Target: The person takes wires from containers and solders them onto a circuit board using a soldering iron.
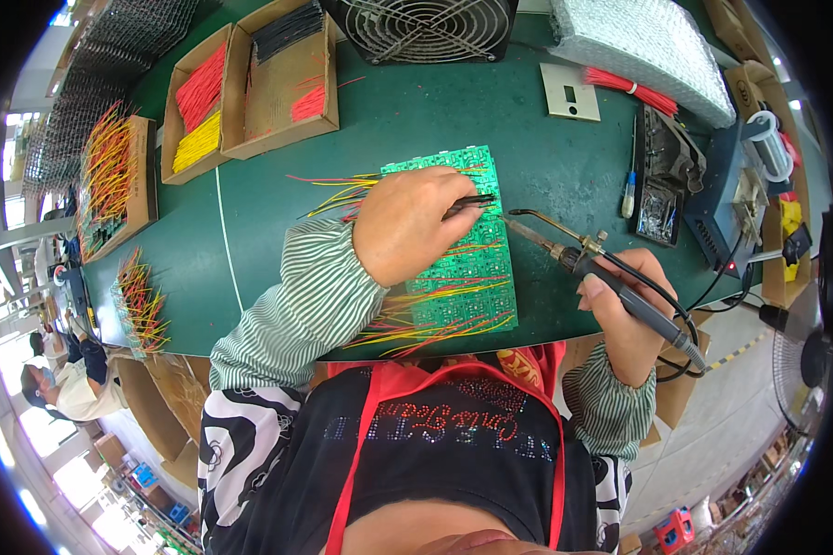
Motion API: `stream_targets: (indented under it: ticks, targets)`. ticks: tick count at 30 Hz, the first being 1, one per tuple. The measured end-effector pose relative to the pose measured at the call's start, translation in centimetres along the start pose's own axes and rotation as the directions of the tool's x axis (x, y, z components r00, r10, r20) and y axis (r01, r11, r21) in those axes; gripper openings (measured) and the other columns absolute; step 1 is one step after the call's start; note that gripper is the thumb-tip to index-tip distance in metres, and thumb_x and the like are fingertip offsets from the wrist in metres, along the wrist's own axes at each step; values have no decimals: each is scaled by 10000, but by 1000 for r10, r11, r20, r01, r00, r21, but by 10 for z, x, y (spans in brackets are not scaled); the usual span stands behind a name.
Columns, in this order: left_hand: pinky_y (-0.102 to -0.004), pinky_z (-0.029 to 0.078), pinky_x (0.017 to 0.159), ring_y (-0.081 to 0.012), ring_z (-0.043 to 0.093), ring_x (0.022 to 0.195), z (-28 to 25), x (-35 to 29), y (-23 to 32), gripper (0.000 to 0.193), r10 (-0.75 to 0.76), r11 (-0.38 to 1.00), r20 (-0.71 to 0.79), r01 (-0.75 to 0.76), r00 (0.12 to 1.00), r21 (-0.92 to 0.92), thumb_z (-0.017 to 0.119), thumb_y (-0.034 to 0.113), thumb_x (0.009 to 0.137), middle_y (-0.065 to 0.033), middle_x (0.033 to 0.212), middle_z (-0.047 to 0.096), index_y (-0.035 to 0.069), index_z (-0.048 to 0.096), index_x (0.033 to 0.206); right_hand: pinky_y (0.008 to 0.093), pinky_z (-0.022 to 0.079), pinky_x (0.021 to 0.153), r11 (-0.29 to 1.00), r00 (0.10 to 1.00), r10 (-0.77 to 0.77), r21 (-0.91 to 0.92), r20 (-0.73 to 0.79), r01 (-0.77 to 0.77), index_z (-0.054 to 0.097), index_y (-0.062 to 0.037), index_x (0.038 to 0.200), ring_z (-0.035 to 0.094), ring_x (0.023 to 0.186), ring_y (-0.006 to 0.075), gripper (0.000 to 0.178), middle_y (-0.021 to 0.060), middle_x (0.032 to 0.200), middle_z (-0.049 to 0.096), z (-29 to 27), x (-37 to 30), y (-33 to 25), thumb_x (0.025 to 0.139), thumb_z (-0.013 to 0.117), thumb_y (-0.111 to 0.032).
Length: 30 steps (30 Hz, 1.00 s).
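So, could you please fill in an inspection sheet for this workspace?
Surface: green bench top with a white line.
Job's things: green circuit-board panel, red and yellow wires, soldering iron, black tweezers.
Clutter: cardboard trays of wires, tied red bundle, bubble-wrapped pack.
Hands: left hand holds the tweezers over the panel; right hand holds the soldering iron.
Cables: black cable looping beside the right hand.
Surroundings: caged fan at the top edge; person far left.

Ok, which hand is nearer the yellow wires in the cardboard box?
Left. The left hand is over the green circuit boards, right of the yellow wires; the right hand, holding the soldering iron, is much farther right.
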<state>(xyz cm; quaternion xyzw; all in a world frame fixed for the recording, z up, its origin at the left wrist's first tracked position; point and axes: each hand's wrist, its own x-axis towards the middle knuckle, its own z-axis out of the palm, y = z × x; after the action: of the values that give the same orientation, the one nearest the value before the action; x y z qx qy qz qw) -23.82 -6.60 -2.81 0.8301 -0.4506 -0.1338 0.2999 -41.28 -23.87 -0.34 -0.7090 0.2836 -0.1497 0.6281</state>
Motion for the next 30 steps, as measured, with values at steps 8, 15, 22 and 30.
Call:
stream_targets:
  ticks: [8, 15, 22, 30]
  targets:
    - [-381, 449, 601, -297, 576, 694, -36, -26, -5, 150, 22, 985, -127, 1, 992, 174, 637, 181, 795, -106, 748, 581, 33, 616, 811, 208, 460, 582, 999, 998, 6, -36, 69, -4, 596, 18, 840, 561, 634, 66, 197, 43, 717, 631, -4, -21, 1, 692, 714, -35]
    - [-320, 431, 540, -227, 563, 634, -37, -72, 2, 103, -93, 995, 7, 93, 996, -23, 671, 84, 766, -95, 757, 584, 18, 629, 833, 224, 461, 556, 994, 972, -63, -76, 224, 81, 610, -8, 818, 568, 592, 66, 168, 38, 680, 627, 16, -30, 3, 699, 715, -64]
    - [-357, 442, 563, -275, 570, 642, -21, -81, -6, 155, -87, 993, -24, 89, 996, 76, 667, 146, 775, -103, 741, 574, 12, 599, 813, 219, 459, 560, 998, 969, -41, -40, 244, 53, 599, -2, 811, 558, 596, 61, 159, 34, 689, 618, 33, -29, 5, 704, 706, -51]
    - [-341, 439, 521, -244, 569, 577, -21, -82, -11, 157, -124, 992, -20, 124, 992, 14, 670, 147, 766, -93, 712, 570, 14, 600, 809, 211, 462, 574, 994, 973, 61, 78, 223, -80, 589, 16, 829, 553, 624, 53, 159, 32, 710, 621, 42, -29, 10, 706, 684, -19]
